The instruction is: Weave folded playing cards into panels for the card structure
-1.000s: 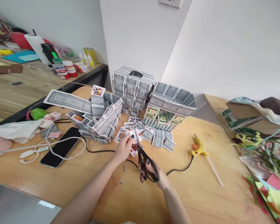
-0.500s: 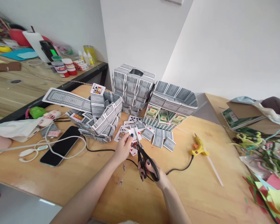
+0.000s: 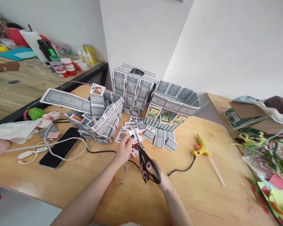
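Observation:
My left hand [image 3: 123,150] pinches a playing card [image 3: 138,135], its face with red hearts turned up. My right hand [image 3: 153,172] has its fingers through the handles of black-handled scissors [image 3: 144,155], whose blades lie at the card. Under and behind the card are loose playing cards [image 3: 120,135], some face up. Several grey-backed card pieces [image 3: 159,138] lie to the right. Beyond stand structures built of folded cards: a low one [image 3: 106,125] at left, a tall one [image 3: 134,88] at the back, and a box-like one [image 3: 173,103] at right.
A yellow hot glue gun [image 3: 200,147] with a glue stick lies at right, its black cord running behind my hands. A phone [image 3: 60,149] and white cable are at left. Coloured paper scraps [image 3: 277,194] are heaped far right. Glue bottles and jars [image 3: 67,66] stand on the left desk.
The scissor handles have shifted slightly, and the blades look a little closer together at the card. My left hand keeps its pinch. The view has moved very slightly.

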Motion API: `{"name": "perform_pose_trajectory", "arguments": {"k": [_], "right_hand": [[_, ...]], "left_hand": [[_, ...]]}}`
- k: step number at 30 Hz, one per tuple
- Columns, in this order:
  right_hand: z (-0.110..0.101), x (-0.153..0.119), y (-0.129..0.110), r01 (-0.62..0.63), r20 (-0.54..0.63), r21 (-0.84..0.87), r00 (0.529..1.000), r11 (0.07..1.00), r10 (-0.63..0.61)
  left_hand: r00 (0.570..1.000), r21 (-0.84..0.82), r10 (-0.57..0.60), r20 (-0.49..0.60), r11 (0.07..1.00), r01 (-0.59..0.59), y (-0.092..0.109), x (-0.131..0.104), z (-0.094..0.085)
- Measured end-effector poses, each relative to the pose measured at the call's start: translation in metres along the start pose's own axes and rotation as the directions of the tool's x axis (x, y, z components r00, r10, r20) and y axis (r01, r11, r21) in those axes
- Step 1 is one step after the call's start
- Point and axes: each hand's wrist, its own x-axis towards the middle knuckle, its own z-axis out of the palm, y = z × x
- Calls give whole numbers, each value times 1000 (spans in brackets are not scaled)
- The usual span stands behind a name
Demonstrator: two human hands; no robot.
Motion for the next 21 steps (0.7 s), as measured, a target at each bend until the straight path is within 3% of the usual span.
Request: {"name": "perform_pose_trajectory", "arguments": {"k": [21], "right_hand": [[4, 3, 1, -3, -49, 37, 999, 999, 5]], "left_hand": [[1000, 33, -11, -23, 999, 11, 3, 1, -2]]}}
